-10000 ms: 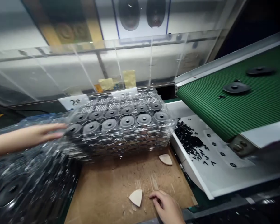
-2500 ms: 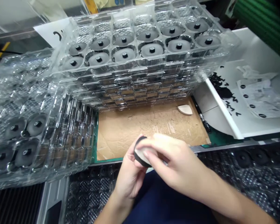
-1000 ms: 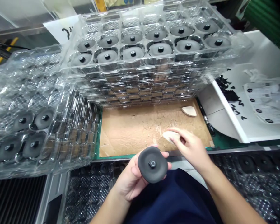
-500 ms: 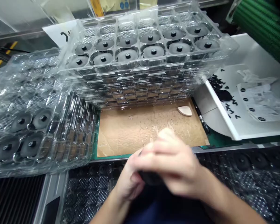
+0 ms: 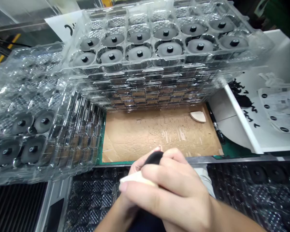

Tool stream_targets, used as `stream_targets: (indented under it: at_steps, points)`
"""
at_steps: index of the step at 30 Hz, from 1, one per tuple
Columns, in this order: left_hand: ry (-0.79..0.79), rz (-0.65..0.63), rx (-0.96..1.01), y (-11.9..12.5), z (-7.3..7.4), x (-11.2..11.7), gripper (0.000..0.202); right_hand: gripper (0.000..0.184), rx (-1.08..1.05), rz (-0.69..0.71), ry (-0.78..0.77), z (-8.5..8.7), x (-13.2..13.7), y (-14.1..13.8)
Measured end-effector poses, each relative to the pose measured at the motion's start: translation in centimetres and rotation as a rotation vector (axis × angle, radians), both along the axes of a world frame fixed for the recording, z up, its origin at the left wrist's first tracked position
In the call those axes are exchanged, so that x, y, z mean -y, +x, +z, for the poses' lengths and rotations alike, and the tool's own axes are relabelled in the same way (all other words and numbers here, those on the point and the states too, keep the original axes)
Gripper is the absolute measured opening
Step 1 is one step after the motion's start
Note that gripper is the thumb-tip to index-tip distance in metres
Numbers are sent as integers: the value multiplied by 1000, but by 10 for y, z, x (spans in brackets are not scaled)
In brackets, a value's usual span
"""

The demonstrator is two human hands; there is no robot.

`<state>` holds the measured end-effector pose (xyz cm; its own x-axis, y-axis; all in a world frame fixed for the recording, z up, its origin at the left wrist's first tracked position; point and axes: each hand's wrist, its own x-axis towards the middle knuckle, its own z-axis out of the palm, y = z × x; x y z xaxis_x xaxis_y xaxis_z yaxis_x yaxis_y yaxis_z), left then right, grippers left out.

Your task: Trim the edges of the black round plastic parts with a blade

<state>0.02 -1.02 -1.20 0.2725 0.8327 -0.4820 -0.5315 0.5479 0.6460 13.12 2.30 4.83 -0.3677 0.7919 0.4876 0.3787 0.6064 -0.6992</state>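
My left hand [image 5: 136, 166] is closed around a black rounded part [image 5: 154, 158], of which only the upper edge shows. Over it, my right hand [image 5: 176, 190] grips a flat cream-coloured piece [image 5: 136, 178] between thumb and fingers, against or just above the black part; contact is hidden. A similar pale wedge-shaped piece [image 5: 198, 117] lies on the cardboard sheet [image 5: 135, 138] beyond my hands. Most of my left hand's fingers are covered by the right.
Stacked clear plastic trays [image 5: 157, 69] of dark rounded parts stand at the back, with another stack [image 5: 58, 129] at left. A white bin [image 5: 275, 138] at right holds black scraps and a label sheet. A black pen [image 5: 216, 125] lies beside the cardboard.
My right hand has turned and come lower, so the cream piece and the black part's edge now show. The view has shifted slightly.
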Motion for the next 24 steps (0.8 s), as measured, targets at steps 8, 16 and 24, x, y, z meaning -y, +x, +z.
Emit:
stream_targets:
  at_steps: [8,16,24]
  points:
    - [-72,268,58,-8,-3,-16,65,23,294,-259,-421,-103,-16,31]
    - [-103,291,100,-13,-7,-20,59,23,272,-286,-409,-101,6,23]
    - [-108,179,122,-14,-3,-24,56,19,66,-76,-239,-12,-14,-27]
